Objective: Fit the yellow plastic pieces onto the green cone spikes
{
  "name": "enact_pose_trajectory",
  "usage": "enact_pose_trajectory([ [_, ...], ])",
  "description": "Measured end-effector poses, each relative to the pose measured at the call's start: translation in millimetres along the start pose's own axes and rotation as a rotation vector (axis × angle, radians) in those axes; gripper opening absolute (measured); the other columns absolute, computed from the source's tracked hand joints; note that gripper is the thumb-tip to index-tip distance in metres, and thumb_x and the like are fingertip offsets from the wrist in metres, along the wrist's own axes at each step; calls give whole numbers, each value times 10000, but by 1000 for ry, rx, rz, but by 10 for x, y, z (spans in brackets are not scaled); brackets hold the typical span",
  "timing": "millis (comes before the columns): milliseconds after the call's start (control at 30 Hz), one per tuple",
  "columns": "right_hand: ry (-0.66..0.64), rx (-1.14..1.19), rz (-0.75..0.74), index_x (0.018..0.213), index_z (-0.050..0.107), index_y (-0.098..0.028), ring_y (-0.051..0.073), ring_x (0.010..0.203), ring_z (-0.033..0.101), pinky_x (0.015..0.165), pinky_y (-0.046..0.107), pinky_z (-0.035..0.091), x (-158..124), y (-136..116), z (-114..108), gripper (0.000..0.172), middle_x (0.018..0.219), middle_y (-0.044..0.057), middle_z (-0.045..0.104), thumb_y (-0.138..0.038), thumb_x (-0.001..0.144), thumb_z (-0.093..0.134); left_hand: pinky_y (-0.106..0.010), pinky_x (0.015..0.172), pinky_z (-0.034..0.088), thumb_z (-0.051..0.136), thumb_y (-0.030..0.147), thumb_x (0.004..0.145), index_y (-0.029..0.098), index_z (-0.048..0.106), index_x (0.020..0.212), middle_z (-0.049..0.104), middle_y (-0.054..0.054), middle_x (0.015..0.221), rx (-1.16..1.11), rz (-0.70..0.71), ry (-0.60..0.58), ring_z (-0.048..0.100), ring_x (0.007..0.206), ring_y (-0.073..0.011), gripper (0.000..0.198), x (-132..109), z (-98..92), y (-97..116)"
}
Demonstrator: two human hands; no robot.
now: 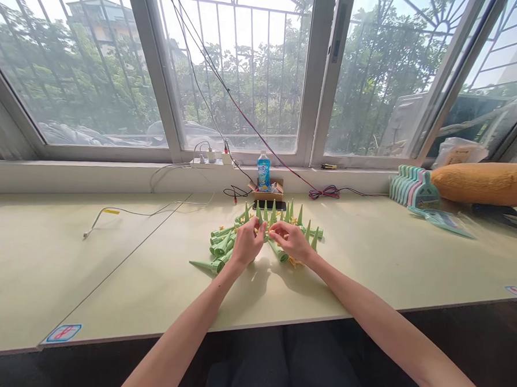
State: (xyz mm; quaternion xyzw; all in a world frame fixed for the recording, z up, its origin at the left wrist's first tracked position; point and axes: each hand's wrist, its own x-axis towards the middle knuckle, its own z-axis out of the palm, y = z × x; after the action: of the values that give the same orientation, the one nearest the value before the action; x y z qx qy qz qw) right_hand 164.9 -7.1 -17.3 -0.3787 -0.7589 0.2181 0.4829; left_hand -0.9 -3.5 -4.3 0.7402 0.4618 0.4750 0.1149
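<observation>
Green cone-shaped spikes (224,246), like plant watering spikes, lie and stand in a cluster on the table, mixed with small yellow-orange pieces (296,262). My left hand (248,244) is closed in a pinch at the middle of the cluster, with a green spike (259,214) rising from its fingertips. Close beside it, my right hand (294,241) pinches a small yellow-orange piece, mostly hidden by the fingers. The two sets of fingertips almost meet. One spike (205,265) lies on its side at the cluster's front left.
Behind the cluster are a dark phone (279,206), a small cardboard box (269,196) and a blue bottle (263,172). Coiled wires (325,192) lie to their right. Farther right are pastel dustpan-like items (417,187) and a large orange-brown roll (484,182). A cable (127,211) crosses the left side.
</observation>
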Motion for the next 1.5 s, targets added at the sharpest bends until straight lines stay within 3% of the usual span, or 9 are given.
enact_pose_trajectory([
  [133, 4, -14, -19, 851, 623, -191, 140, 628, 510, 557, 258, 428, 8, -4, 1, 254, 718, 22, 604, -436, 883, 565, -252, 489, 297, 443, 390, 932, 199, 425, 713, 589, 0, 697, 5, 9, 3, 414, 447, -94, 291, -1, -7, 14],
  [367, 12, -54, -1, 732, 603, -183, 127, 574, 485, 553, 256, 392, 17, -13, 3, 352, 643, 13, 597, -465, 915, 501, -246, 484, 296, 446, 395, 931, 201, 416, 705, 568, 6, 670, -5, 14, -4, 413, 452, -96, 300, 3, -9, 17],
  [567, 13, 15, 23, 893, 614, -190, 146, 632, 550, 579, 265, 441, 5, -3, 5, 269, 719, 22, 630, -454, 884, 566, -243, 490, 300, 472, 400, 921, 205, 413, 705, 508, 25, 602, 8, 7, 22, 393, 446, -101, 297, 2, -15, 20],
  [733, 7, 32, 8, 908, 612, -194, 152, 659, 561, 571, 264, 454, 3, 1, 7, 262, 748, 27, 630, -451, 876, 572, -245, 497, 311, 471, 402, 920, 206, 422, 713, 511, 23, 607, 10, 3, 27, 394, 443, -103, 288, -3, -18, 32],
  [1100, -7, -37, 21, 695, 562, -186, 128, 548, 501, 563, 259, 390, 16, -27, 2, 343, 605, 6, 597, -426, 927, 484, -246, 474, 299, 489, 386, 911, 201, 471, 726, 503, 29, 567, -10, -8, 6, 364, 411, -97, 261, -10, -35, 72],
  [1300, -28, 0, 25, 905, 602, -195, 132, 567, 509, 563, 258, 400, -3, -9, -3, 238, 656, -4, 616, -430, 885, 569, -251, 485, 321, 501, 386, 906, 195, 497, 742, 560, 15, 624, -3, -20, 21, 401, 422, -96, 252, -3, -22, 45],
  [1500, -25, 12, -5, 848, 596, -190, 134, 615, 512, 581, 256, 407, 2, -1, -1, 223, 701, 11, 614, -401, 898, 546, -249, 492, 320, 508, 380, 899, 188, 505, 741, 580, 10, 645, -8, -23, 7, 404, 433, -91, 248, -4, -32, 65],
])
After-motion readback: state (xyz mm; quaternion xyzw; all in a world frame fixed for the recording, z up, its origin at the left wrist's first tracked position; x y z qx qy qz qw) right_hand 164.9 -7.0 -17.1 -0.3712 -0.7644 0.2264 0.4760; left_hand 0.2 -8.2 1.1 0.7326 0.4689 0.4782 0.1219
